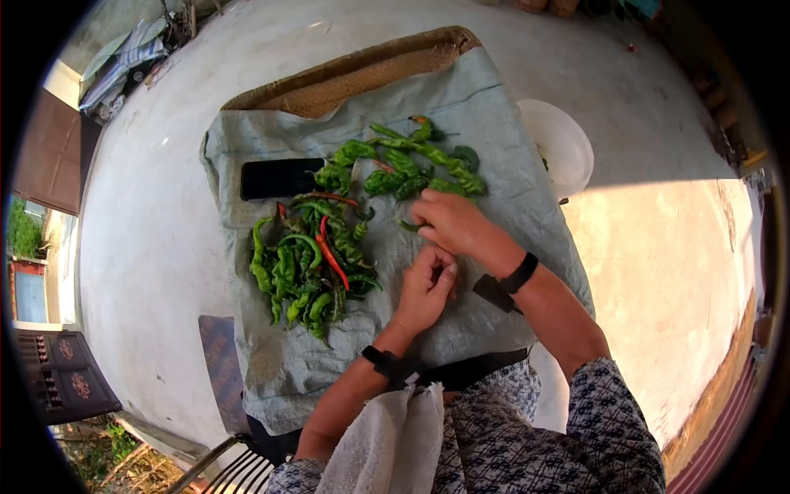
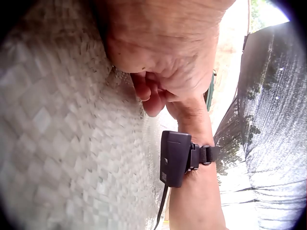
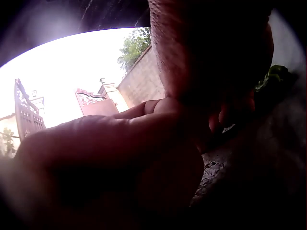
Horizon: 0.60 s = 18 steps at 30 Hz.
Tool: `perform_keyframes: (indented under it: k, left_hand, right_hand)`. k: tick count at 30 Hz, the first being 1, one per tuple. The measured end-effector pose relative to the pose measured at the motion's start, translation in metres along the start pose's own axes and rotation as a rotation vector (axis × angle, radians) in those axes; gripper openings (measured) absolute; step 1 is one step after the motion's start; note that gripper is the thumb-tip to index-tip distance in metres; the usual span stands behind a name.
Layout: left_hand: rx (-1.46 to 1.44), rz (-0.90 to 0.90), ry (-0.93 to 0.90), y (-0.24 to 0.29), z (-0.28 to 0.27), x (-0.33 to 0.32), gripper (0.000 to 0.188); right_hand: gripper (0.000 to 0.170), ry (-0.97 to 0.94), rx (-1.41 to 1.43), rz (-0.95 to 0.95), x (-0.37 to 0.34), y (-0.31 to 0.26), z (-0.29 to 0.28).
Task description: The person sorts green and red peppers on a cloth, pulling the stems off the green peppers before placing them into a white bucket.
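Note:
In the head view my right hand (image 1: 457,224) pinches a green chili pepper (image 1: 408,226), whose end sticks out left of the fingers. Just below it, my left hand (image 1: 425,286) has its fingers curled, close against the right hand. I cannot tell whether the left fingers grip anything. To the left lies a heap of green peppers (image 1: 288,276) with a few red ones, including a long red pepper (image 1: 331,253) on top. Beyond the right hand spreads a looser group of green peppers (image 1: 403,160). The left wrist view shows curled fingers (image 2: 152,103) beside the woven sheet.
A grey-green woven sheet (image 1: 510,140) covers a wicker basket (image 1: 354,76) whose far rim shows. A black phone (image 1: 282,179) lies on the sheet at the upper left. The white bucket (image 1: 564,148) stands on the floor at the right. A metal-barred chair (image 1: 234,473) is at the lower left.

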<state>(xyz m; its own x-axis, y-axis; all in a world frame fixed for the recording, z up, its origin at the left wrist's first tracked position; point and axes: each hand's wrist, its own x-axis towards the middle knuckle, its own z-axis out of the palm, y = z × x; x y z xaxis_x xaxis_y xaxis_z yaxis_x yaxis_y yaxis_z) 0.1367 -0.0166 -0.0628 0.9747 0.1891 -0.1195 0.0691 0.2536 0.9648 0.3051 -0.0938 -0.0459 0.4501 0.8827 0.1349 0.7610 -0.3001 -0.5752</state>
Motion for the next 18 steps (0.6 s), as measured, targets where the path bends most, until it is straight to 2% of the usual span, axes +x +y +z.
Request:
perform_keyframes:
  k: [3, 6, 9, 12, 13, 16, 18]
  left_hand:
    - [0.037, 0.003, -0.048, -0.003, -0.002, -0.001, 0.005]
    - [0.086, -0.001, -0.073, -0.004, -0.004, -0.001, 0.005]
    - [0.034, -0.004, -0.051, -0.007, -0.003, 0.0, 0.005]
    - [0.04, -0.008, -0.047, -0.006, -0.003, -0.001, 0.005]
    - [0.046, -0.007, -0.047, -0.005, -0.003, -0.001, 0.005]
    - [0.059, -0.009, -0.049, -0.006, -0.003, 0.0, 0.005]
    - [0.063, -0.015, -0.048, -0.005, -0.003, 0.0, 0.005]
  right_hand:
    - [0.025, -0.078, 0.063, 0.038, -0.007, -0.002, -0.009]
    - [0.023, -0.045, 0.116, 0.033, -0.015, -0.004, -0.018]
    - [0.021, 0.077, 0.185, 0.031, -0.021, -0.002, -0.023]
    - [0.021, 0.218, 0.187, 0.272, -0.021, -0.011, -0.034]
    - [0.024, 0.318, 0.196, 0.26, -0.019, -0.008, -0.032]
    - [0.028, 0.386, 0.024, 0.288, -0.015, -0.009, -0.039]
    - [0.033, 0.363, -0.087, 0.284, -0.012, -0.004, -0.034]
